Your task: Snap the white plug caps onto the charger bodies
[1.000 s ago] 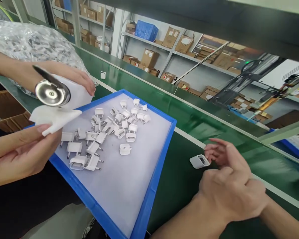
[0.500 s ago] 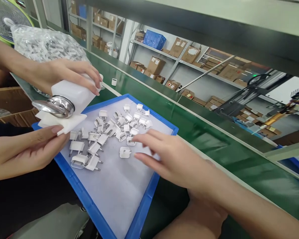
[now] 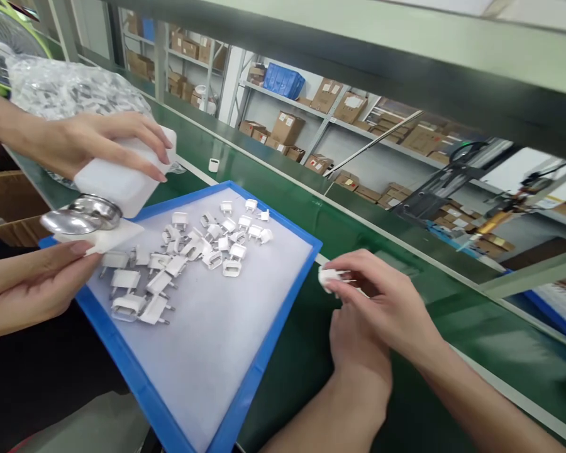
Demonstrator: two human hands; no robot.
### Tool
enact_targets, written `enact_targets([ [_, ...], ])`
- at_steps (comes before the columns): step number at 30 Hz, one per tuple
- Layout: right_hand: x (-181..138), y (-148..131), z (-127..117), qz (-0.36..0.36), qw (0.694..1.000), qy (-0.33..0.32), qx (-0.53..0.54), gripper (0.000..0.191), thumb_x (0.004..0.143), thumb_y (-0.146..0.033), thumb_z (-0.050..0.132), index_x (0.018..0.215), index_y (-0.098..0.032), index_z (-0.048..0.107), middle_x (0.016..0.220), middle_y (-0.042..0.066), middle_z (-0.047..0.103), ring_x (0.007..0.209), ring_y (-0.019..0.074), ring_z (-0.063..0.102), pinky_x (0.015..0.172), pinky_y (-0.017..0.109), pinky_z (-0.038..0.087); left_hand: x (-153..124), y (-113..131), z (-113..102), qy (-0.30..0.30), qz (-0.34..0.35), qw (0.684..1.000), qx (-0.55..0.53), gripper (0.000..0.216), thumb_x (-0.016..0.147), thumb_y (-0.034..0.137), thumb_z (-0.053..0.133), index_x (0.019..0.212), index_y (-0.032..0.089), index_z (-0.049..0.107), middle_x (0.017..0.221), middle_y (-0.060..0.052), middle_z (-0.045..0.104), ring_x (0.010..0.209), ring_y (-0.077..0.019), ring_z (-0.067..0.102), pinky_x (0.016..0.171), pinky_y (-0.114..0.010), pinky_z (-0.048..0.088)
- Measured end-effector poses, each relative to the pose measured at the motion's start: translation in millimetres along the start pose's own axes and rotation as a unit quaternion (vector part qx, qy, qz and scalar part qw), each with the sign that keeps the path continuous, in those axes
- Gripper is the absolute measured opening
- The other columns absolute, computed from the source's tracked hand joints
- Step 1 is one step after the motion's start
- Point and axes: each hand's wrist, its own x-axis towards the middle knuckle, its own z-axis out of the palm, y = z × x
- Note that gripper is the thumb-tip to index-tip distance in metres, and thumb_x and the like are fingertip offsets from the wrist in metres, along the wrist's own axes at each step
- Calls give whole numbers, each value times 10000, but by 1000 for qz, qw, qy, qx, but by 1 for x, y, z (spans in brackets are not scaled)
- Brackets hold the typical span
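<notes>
My right hand (image 3: 382,289) pinches a white plug adapter (image 3: 329,277) between thumb and fingertips, beyond the tray's right corner and above the green work surface. Just below it is my left hand (image 3: 353,333); its fingers are hidden behind my right hand, so what it holds cannot be seen. Many white two-pin plug adapters (image 3: 198,245) lie loose in the blue-rimmed tray (image 3: 268,352), mostly over its far and left parts.
At left, a co-worker's hands hold a white bottle (image 3: 122,179) with a metal top against a white cloth or pad (image 3: 117,234). Behind stand a filled clear plastic bag (image 3: 75,88) and a fan (image 3: 4,47). One white piece (image 3: 214,165) lies beyond the tray.
My right hand has picked a plug adapter from the tray and moved right, off the tray, towards my left hand. The co-worker's hands still hold the bottle and cloth.
</notes>
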Motion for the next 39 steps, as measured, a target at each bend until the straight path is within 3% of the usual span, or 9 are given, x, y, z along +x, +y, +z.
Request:
enact_targets([
  [4,-59,46,-40,230,966,105,49,338,889,-524,731,995,-204,701,722,9,652,570,153,587,556,288,504,-19,6,-8,-28,-15,999,-8,275,903,198,733,1161,121,678,1148,-124,653,1013,-299,658,912,-437,539],
  [7,-100,63,-51,290,946,123,75,408,886,-585,697,1005,-195,690,698,8,642,577,164,583,570,306,515,-28,6,-8,-44,10,999,-4,330,809,284,855,1066,153,693,1127,-88,650,1048,-302,635,972,-467,510],
  [11,-130,67,-52,251,965,41,57,282,960,-483,614,999,-218,703,954,60,679,736,185,627,662,326,525,-32,5,-5,-52,26,998,26,281,806,341,857,956,185,678,1043,-58,674,1038,-295,623,949,-467,482],
  [14,-139,68,-50,214,977,-10,9,174,970,-367,604,925,-223,690,979,60,653,838,204,617,715,334,504,-33,4,-2,-53,38,997,47,234,840,356,820,934,207,666,1011,-27,686,1022,-270,620,931,-436,460],
  [21,-146,78,-48,149,988,0,50,119,969,-271,621,893,-204,684,902,25,616,788,172,588,714,302,463,-35,3,-1,-88,87,991,49,217,834,369,824,898,227,674,905,13,690,930,-238,644,891,-399,410],
  [29,-161,80,-48,76,997,19,6,115,964,-140,580,918,-173,680,932,47,642,826,179,588,754,299,452,-38,7,-4,-118,55,991,30,206,816,364,822,898,225,693,925,5,724,920,-231,661,831,-339,430],
  [35,-166,74,-42,90,996,23,-12,123,916,-80,612,867,-174,673,893,17,623,790,158,584,730,272,443,-44,6,-6,-130,35,990,31,191,828,384,767,946,245,710,1002,-1,734,989,-270,643,845,-356,428],
  [39,-166,74,-38,105,994,33,-16,124,908,-85,602,854,-182,657,892,11,614,776,156,568,701,270,425,-45,6,-7,-134,35,990,14,191,817,404,756,905,243,703,946,6,721,924,-248,642,815,-344,428],
])
